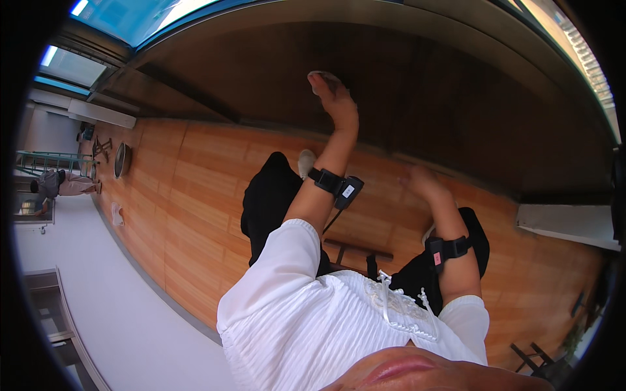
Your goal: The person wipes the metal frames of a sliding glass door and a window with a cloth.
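My left hand (333, 95) is raised against a large dark panel (415, 88) below the windows. It holds a thin white cloth (328, 75), whose pale edges show around the fingers; the rest of the cloth is hidden by the hand. Lower and to the right, my right hand (421, 182) hangs over the wooden floor near the panel's bottom edge. It is blurred, so its fingers are unclear, and no object shows in it. Both forearms wear black straps with small devices.
A wooden stool (359, 249) is partly visible below me. At the far left are a metal basin (122, 160), a folding stool (101, 148), a green ladder (54, 159), a plastic bag (117, 214) and another person (63, 183) beside a window. A white box-like ledge (562, 227) juts out at right.
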Motion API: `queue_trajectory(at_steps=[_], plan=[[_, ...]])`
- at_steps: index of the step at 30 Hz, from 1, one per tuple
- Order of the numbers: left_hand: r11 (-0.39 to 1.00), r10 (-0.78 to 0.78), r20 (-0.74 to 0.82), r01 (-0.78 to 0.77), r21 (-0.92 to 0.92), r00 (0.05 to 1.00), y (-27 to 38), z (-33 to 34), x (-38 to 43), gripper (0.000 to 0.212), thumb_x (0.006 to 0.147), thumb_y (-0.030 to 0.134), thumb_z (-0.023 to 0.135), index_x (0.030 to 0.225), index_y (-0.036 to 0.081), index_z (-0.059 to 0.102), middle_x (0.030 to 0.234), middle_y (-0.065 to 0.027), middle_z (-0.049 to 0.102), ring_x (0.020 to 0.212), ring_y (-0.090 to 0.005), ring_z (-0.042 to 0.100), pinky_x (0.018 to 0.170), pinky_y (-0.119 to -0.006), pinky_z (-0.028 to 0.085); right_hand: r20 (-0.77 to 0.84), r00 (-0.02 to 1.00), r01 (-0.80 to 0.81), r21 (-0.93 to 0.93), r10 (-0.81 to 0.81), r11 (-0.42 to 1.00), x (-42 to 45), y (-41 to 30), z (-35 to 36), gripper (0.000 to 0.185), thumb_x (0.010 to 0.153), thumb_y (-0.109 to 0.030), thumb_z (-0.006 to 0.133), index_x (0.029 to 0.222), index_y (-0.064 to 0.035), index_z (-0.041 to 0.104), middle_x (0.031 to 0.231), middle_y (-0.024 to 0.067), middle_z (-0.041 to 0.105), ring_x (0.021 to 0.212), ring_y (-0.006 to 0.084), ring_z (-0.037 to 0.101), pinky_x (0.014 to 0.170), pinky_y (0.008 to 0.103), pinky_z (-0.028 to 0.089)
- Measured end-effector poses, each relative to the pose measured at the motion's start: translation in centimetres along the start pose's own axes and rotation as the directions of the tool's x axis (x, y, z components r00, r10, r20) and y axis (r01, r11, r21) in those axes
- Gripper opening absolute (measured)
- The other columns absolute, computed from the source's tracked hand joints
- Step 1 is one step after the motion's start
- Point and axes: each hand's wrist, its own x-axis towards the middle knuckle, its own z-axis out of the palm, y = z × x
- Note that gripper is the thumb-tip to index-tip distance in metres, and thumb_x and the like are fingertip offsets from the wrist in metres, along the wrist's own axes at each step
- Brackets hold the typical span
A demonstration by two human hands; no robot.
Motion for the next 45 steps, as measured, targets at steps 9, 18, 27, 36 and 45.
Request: queue_trajectory(at_steps=[9,18,27,36,45], plan=[[0.439,0.735,0.226,-0.703,0.56,0.639,0.9,-0.3,4.8,0.057,0.086,-0.008,0.038,0.14,-0.002,0.023,0.147,-0.0234,0.016,0.136,-0.0391,0.017,0.108,-0.041,0.022,-0.083,0.997,0.003,0.011,-0.002,1.0,0.5,1.1,1.4,0.043,0.086,-0.03,0.058,0.116,0.0006,0.056,0.105,0.0225,0.061,0.098,0.0324,0.058,0.084,0.0385,0.046],[0.809,0.446,0.02,-0.413,0.418,0.895,-6.2,-1.9,1.2,0.058,0.082,-0.008,0.042,0.138,-0.002,0.029,0.145,-0.0214,0.024,0.135,-0.0337,0.023,0.106,-0.039,0.026,-0.038,0.999,0.04,0.012,-0.039,0.999,0.6,1.3,1.8,0.039,0.086,-0.029,0.058,0.111,0.0009,0.059,0.098,0.0219,0.063,0.092,0.0325,0.06,0.081,0.0386,0.046],[-0.012,0.838,0.465,-0.843,0.538,0.285,5.2,-4.3,7.6,0.044,0.077,-0.005,0.047,0.121,-0.002,0.051,0.131,-0.0186,0.044,0.122,-0.0375,0.04,0.1,-0.043,0.034,-0.024,0.999,-0.022,-0.02,0.021,1.0,1.1,2.8,3.5,0.038,0.087,-0.028,0.056,0.112,-0.0004,0.058,0.098,0.0208,0.063,0.091,0.0317,0.06,0.081,0.0396,0.046],[0.536,0.732,0.014,-0.589,0.605,0.681,9.0,-12.2,18.8,0.058,0.079,0.001,0.05,0.134,-0.003,0.032,0.139,-0.0244,0.031,0.126,-0.0427,0.03,0.103,-0.044,0.029,0.032,0.998,-0.057,-0.078,0.06,0.995,1.0,3.0,3.7,0.043,0.084,-0.027,0.052,0.117,-0.0004,0.052,0.114,0.0236,0.057,0.103,0.0363,0.055,0.088,0.0424,0.044],[-0.097,0.475,0.838,-0.931,0.352,0.267,7.6,-3.3,5.3,0.058,0.077,0.001,0.054,0.132,0.0,0.038,0.136,-0.018,0.033,0.122,-0.0346,0.035,0.103,-0.044,0.025,0.086,0.996,0.022,0.128,-0.033,0.992,2.6,6.6,7.0,0.045,0.078,-0.028,0.059,0.114,-0.0012,0.055,0.111,0.0219,0.059,0.103,0.0364,0.056,0.087,0.0404,0.045]])
